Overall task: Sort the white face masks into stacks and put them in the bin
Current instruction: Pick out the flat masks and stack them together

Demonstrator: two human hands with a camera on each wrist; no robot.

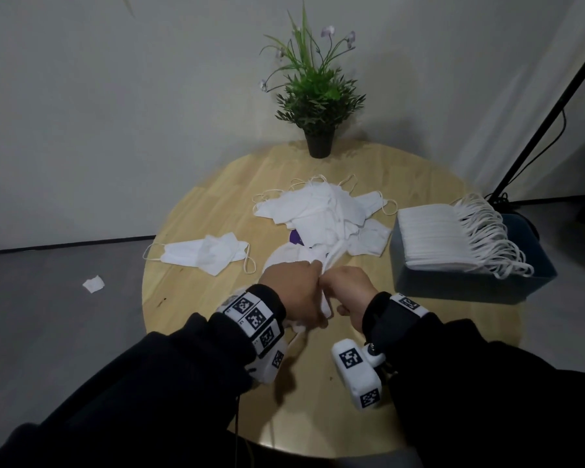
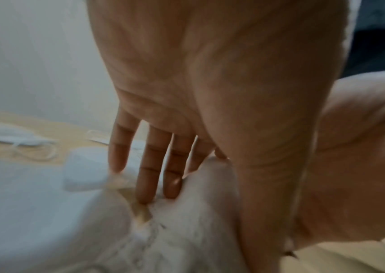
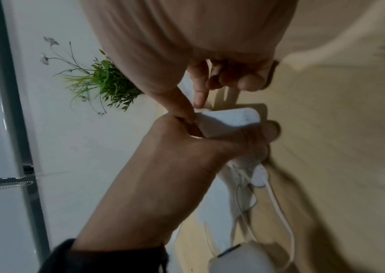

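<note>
A scrap of white lies on the floor at far left. On the round worktop, a loose mask rests left of the central pile of masks. Near the front edge, the left hand and right hand touch, both pinching a folded mask between them. At right, the bin holds a neat stack of masks.

Pale wooden table, smooth, faint sheen; soft white matt cloth-like masks; blue-grey matt plastic bin; dark matt plant pot; black cloth sleeves
</note>
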